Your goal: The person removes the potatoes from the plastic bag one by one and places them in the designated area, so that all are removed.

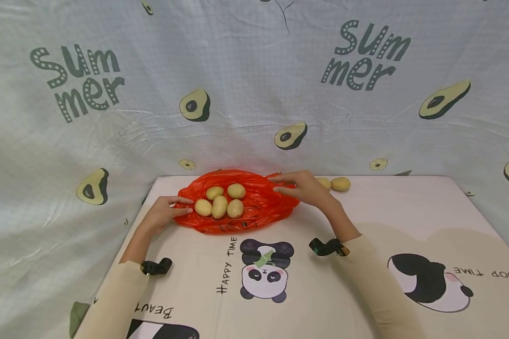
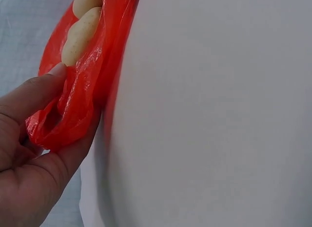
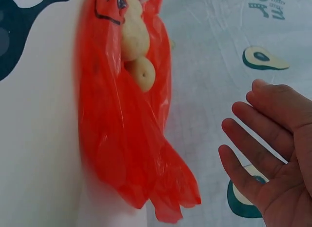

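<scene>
A red plastic bag (image 1: 263, 202) lies spread at the back of the table, with several potatoes (image 1: 219, 207) on its left half. My left hand (image 1: 161, 214) is at the bag's left end. In the left wrist view, the bag's edge (image 2: 73, 119) sits between the thumb and fingers of that hand, close beside a potato (image 2: 80, 36). My right hand (image 1: 303, 188) hovers over the bag's right end. Its fingers are spread and hold nothing in the right wrist view, apart from the bag (image 3: 122, 139).
Two more potatoes (image 1: 340, 184) lie behind the right hand, partly covered by it, near the table's back edge. A hanging cloth (image 1: 246, 84) with avocado prints stands behind the table. The tablecloth (image 1: 331, 292) has panda drawings.
</scene>
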Demonstrator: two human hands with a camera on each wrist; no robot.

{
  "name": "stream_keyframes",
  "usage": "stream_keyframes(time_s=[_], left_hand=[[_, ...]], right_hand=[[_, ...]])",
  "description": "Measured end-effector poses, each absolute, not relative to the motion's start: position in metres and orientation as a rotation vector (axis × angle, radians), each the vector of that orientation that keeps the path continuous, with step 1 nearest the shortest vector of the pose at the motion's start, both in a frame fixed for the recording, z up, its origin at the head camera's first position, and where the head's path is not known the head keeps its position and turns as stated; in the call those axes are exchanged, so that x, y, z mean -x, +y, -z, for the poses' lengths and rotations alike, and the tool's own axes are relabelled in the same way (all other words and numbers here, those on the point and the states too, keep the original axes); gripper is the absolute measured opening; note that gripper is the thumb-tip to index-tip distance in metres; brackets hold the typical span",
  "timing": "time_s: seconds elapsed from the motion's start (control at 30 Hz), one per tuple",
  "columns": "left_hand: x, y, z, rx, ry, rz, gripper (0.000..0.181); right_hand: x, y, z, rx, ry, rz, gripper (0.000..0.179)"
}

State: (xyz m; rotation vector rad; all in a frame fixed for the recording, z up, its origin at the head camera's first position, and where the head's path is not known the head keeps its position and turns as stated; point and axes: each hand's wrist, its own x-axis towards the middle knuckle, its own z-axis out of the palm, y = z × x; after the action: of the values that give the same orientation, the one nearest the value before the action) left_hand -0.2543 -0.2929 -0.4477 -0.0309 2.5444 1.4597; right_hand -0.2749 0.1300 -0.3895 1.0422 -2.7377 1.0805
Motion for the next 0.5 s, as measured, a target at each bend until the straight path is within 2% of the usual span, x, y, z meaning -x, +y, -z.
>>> stream_keyframes(time_s=[0.5], left_hand=[[0.251,-0.292,0.447,0.038,2.576,-1.382,0.040]], right_hand=[[0.287,0.100,0.389,-1.158,-2.717,-1.101,0.028]])
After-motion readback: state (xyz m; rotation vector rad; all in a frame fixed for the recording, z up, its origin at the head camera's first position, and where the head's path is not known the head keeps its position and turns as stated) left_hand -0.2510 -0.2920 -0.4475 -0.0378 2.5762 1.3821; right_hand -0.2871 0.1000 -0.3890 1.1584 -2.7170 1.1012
